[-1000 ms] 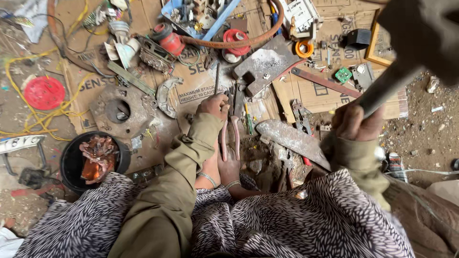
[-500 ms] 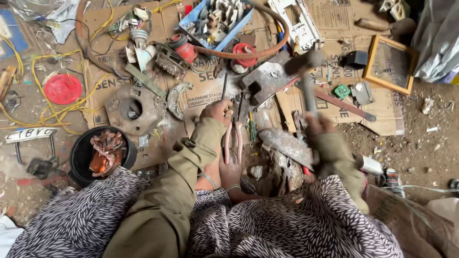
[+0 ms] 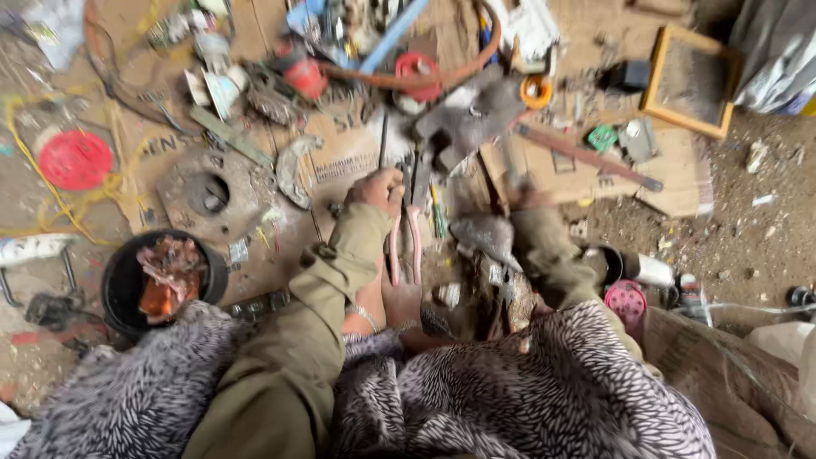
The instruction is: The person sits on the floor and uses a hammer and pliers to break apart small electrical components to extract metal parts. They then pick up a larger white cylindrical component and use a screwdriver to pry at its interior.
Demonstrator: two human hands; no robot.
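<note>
My left hand (image 3: 374, 189) is closed around a thin dark metal rod (image 3: 382, 136) that stands upright on the cardboard. Blurred by motion, my right hand (image 3: 529, 202) is low beside a grey metal piece (image 3: 483, 231) and grips a hammer whose handle (image 3: 512, 166) shows only as a smear. Between both olive sleeves lies a foot in a pink-strapped sandal (image 3: 404, 255). A larger grey metal slab (image 3: 476, 110) lies just beyond the rod.
A black bowl of copper scrap (image 3: 161, 280) sits at the left, with a round holed metal plate (image 3: 208, 191) and a red lid (image 3: 75, 159) nearby. A wooden frame (image 3: 693, 81), an orange tape roll (image 3: 535, 89) and a pink lid (image 3: 626, 299) are to the right.
My right hand has swung the hammer down from high at the right to low beside the grey metal piece. The left hand has stayed on the rod.
</note>
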